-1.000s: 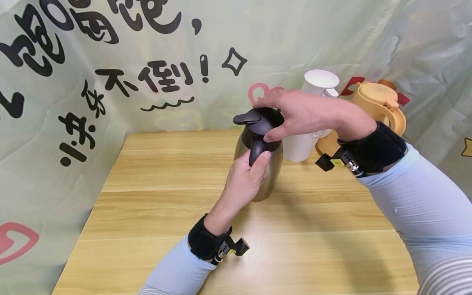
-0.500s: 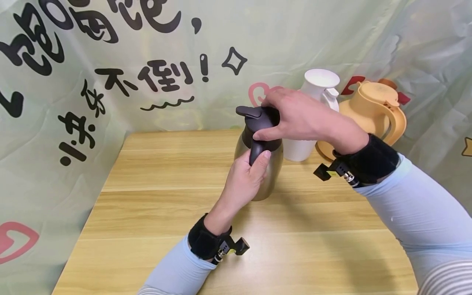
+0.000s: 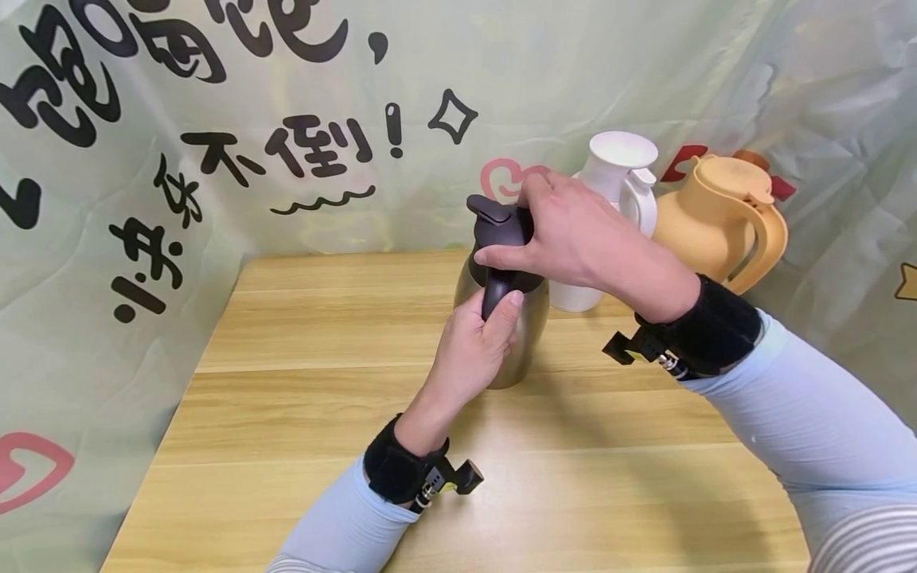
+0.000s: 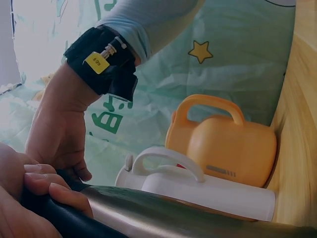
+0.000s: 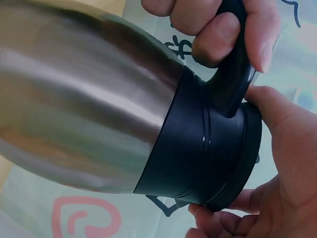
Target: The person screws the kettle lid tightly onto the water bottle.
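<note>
A steel thermos jug (image 3: 532, 338) with a dark collar stands upright on the wooden table in the head view. My left hand (image 3: 467, 354) grips its black handle (image 3: 496, 291), thumb on top. From above, my right hand (image 3: 583, 235) holds the dark lid (image 3: 505, 229), whose thumb lever (image 3: 489, 208) points to the back left. In the right wrist view, the thumb and fingers of the right hand (image 5: 292, 153) clasp opposite sides of the lid's rim, and the jug's body (image 5: 89, 109) fills the left. Part of the lid is hidden under the right palm.
Behind the right forearm stand a white jug (image 3: 623, 155) and, farther right, a yellow-orange jug (image 3: 705, 219), both partly covered in the head view. A printed cloth (image 3: 344, 95) hangs along the back and sides of the table (image 3: 322, 414).
The lid has turned clockwise as seen from above, its lever swinging back and to the right. My right hand has turned with it, wrist moving toward me. The left hand stays on the handle.
</note>
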Demonstrator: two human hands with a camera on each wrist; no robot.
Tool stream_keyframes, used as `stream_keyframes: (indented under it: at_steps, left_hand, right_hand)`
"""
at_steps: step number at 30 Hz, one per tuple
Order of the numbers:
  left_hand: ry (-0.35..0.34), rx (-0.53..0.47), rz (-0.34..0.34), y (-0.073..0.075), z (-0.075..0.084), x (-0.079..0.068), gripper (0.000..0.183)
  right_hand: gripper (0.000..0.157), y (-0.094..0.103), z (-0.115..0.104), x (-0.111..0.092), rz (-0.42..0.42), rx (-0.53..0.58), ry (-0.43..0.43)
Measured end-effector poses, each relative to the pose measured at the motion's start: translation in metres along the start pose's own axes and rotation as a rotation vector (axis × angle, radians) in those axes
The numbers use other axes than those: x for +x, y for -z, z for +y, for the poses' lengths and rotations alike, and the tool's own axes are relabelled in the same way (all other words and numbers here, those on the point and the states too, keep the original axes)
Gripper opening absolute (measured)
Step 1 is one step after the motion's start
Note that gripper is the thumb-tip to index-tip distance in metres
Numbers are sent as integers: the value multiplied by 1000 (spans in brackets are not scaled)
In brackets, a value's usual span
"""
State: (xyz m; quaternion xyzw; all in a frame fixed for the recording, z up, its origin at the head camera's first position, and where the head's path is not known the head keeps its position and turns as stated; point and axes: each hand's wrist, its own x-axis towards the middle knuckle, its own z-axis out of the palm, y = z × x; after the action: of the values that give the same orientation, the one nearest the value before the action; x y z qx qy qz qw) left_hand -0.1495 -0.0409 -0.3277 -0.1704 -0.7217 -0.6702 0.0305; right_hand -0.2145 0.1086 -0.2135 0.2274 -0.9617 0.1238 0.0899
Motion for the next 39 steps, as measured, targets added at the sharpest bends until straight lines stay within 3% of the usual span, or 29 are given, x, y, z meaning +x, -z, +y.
stream_keyframes:
  at_steps: [5,9,14,18,22,27,32,37,39]
  left_hand:
    - [13,-11,9,0,12,-3,34]
    - [15,-16,13,1,27,-6,30]
    - [23,-12,13,1,20,-5,31]
    - [18,-25,5,0,5,-2,36]
    - [7,-32,6,-1,1,-1,38]
    - [13,-26,18,-1,14,-4,32]
    - [15,-19,19,0,24,-7,29]
    - [1,-7,18,-1,6,-2,33]
    - [-7,-5,17,-1,5,-2,34]
  right_hand:
    - [89,10,7,3,-146,74,113]
    - [83,20,16,9,-301,151,222]
    - [80,28,25,15,-401,251,201]
    - [80,27,28,16,-367,243,211]
    - [76,22,28,15,-292,193,220]
    - [72,16,27,14,-199,106,243]
    - [73,9,28,10,-128,99,262]
    - [75,2,28,8,-41,95,275]
    - [74,-1,27,7,-4,96,272]
